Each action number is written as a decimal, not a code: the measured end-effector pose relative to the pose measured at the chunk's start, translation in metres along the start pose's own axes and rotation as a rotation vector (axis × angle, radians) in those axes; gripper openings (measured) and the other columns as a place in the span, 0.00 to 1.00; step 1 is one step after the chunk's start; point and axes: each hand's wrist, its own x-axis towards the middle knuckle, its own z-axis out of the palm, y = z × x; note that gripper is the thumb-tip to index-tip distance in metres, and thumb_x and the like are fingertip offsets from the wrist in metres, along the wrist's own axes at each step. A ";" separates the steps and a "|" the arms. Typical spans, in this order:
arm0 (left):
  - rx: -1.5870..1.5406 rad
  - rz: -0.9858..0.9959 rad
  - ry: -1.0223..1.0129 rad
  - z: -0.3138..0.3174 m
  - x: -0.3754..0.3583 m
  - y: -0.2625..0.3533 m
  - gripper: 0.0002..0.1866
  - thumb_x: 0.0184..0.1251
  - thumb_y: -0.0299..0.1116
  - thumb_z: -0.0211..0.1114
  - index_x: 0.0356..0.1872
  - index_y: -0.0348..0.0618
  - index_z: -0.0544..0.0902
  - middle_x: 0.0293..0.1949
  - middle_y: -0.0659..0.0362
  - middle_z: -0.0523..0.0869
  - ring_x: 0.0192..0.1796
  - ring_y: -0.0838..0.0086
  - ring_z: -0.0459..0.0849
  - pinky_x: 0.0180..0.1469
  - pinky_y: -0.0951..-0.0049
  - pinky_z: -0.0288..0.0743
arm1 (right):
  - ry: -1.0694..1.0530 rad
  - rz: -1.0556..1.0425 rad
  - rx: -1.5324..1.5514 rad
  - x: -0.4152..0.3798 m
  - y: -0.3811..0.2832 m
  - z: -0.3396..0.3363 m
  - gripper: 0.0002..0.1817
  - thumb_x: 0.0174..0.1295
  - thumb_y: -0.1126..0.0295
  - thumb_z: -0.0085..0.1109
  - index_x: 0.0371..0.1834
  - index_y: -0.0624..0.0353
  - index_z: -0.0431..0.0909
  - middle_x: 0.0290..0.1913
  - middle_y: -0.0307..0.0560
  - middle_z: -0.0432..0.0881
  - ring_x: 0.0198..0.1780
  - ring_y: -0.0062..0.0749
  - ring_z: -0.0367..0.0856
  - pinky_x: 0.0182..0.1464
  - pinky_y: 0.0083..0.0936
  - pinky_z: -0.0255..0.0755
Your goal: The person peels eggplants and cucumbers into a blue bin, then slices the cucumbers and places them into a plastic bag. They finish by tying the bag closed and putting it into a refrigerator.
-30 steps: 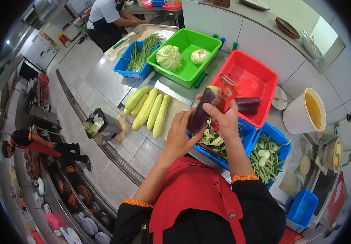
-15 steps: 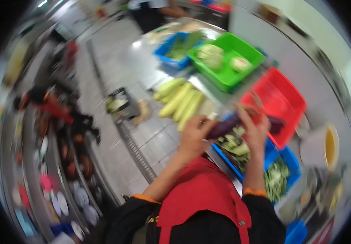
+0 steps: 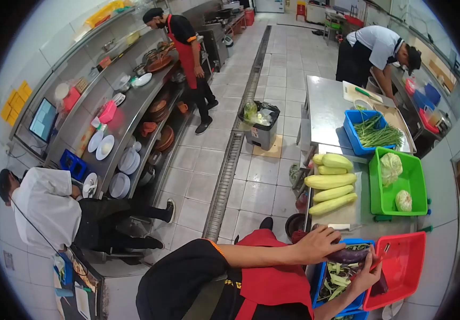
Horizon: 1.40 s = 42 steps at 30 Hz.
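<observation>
A dark purple eggplant [image 3: 347, 255] lies across the gap between my two hands, above a blue basin [image 3: 317, 288] of green and pale vegetable pieces [image 3: 338, 281]. My left hand [image 3: 318, 245] is closed around its left end. My right hand [image 3: 367, 274] is at the other end, its fingers closed on a red-handled peeler [image 3: 381, 256] with a metal tip; the grip is partly hidden. Beside that hand, another eggplant [image 3: 380, 285] rests in a red basin [image 3: 412, 266].
Yellow-green gourds [image 3: 330, 184] and a knife [image 3: 341, 227] lie on the counter. Behind are a green basin [image 3: 376, 194] with cabbages and a blue basin [image 3: 353, 140] of green beans. A bin [image 3: 262, 136] stands on the floor. Three other people work at the shelves and far counter.
My view has swung left and up, showing more of the floor, shelves and other people. Both hands still hold the eggplant and now appear lower right.
</observation>
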 end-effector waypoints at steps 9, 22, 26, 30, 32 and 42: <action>0.013 -0.004 -0.025 0.002 -0.007 -0.007 0.32 0.41 0.35 0.75 0.54 0.49 0.76 0.49 0.54 0.74 0.54 0.59 0.74 0.57 0.57 0.66 | -0.083 -0.109 0.018 0.009 0.021 -0.002 0.07 0.70 0.74 0.55 0.45 0.66 0.75 0.55 0.52 0.83 0.31 0.15 0.72 0.30 0.12 0.67; -0.036 -0.065 -0.050 -0.006 -0.006 -0.008 0.35 0.38 0.32 0.75 0.56 0.51 0.77 0.48 0.56 0.75 0.56 0.59 0.74 0.58 0.58 0.66 | -0.145 -0.050 0.100 0.007 0.011 0.002 0.11 0.71 0.71 0.56 0.50 0.66 0.73 0.58 0.54 0.80 0.42 0.17 0.73 0.43 0.15 0.65; -0.031 -0.065 -0.052 -0.001 -0.007 -0.009 0.36 0.37 0.32 0.76 0.56 0.52 0.77 0.48 0.56 0.75 0.56 0.59 0.74 0.58 0.58 0.66 | -0.142 -0.007 0.120 0.007 0.013 -0.001 0.12 0.71 0.69 0.55 0.53 0.63 0.73 0.58 0.48 0.80 0.25 0.06 0.65 0.23 0.09 0.57; -0.032 -0.067 -0.073 -0.002 -0.006 -0.009 0.36 0.37 0.33 0.76 0.57 0.52 0.77 0.49 0.56 0.75 0.57 0.59 0.74 0.58 0.58 0.65 | -0.179 0.080 0.176 0.004 0.003 0.000 0.17 0.73 0.70 0.51 0.59 0.71 0.67 0.59 0.55 0.77 0.60 0.30 0.72 0.64 0.27 0.62; -0.038 -0.068 -0.074 -0.001 -0.006 -0.009 0.36 0.37 0.33 0.76 0.57 0.52 0.77 0.49 0.56 0.75 0.57 0.59 0.74 0.59 0.58 0.65 | -0.182 0.085 0.195 0.003 0.003 0.000 0.19 0.74 0.70 0.51 0.61 0.72 0.65 0.58 0.54 0.77 0.60 0.30 0.72 0.64 0.27 0.62; -0.073 -0.058 -0.069 -0.003 -0.006 -0.007 0.36 0.37 0.34 0.77 0.56 0.52 0.77 0.49 0.56 0.75 0.57 0.59 0.74 0.59 0.58 0.65 | -0.171 0.123 0.190 -0.007 -0.012 0.006 0.17 0.76 0.67 0.48 0.63 0.61 0.69 0.55 0.36 0.77 0.25 0.02 0.62 0.20 0.08 0.51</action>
